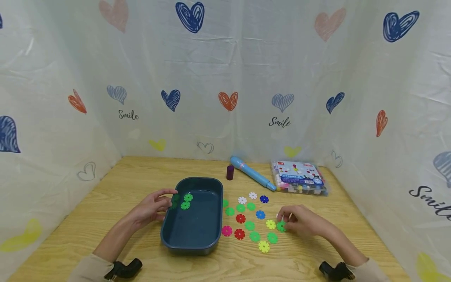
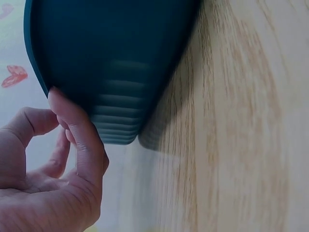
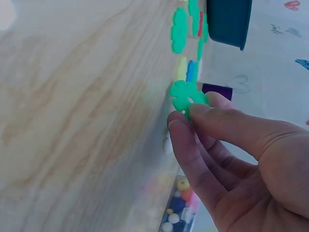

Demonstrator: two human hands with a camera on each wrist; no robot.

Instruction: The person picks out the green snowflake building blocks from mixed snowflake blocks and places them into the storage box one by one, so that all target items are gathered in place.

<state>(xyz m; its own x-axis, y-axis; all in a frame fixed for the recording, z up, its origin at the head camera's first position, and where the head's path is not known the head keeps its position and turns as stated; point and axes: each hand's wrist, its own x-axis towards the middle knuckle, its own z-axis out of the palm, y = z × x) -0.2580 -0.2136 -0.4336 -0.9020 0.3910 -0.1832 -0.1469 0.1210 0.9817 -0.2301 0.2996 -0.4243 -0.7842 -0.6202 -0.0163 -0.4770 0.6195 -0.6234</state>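
Observation:
My left hand (image 1: 155, 207) holds the left rim of a dark blue-green plastic tray (image 1: 192, 231). Its thumb lies against the tray's outer wall (image 2: 111, 58) in the left wrist view. Inside the tray are a few green snowflake-shaped discs (image 1: 185, 205), close to the left wall. At the right end of a spread of discs, my right hand (image 1: 303, 220) pinches a green snowflake disc (image 3: 182, 94) between thumb and fingers. Near that hand lie a yellow disc (image 1: 270, 224) and another green disc (image 1: 272, 237).
Between tray and right hand lie several red (image 1: 239, 234), white (image 1: 242, 200), blue (image 1: 260, 214) and pink (image 1: 227, 231) discs. Behind them are a purple cylinder (image 1: 230, 172), a light-blue tube (image 1: 251, 172) and a clear box of colored beads (image 1: 299, 178). Heart-patterned curtains (image 1: 225, 129) enclose the table.

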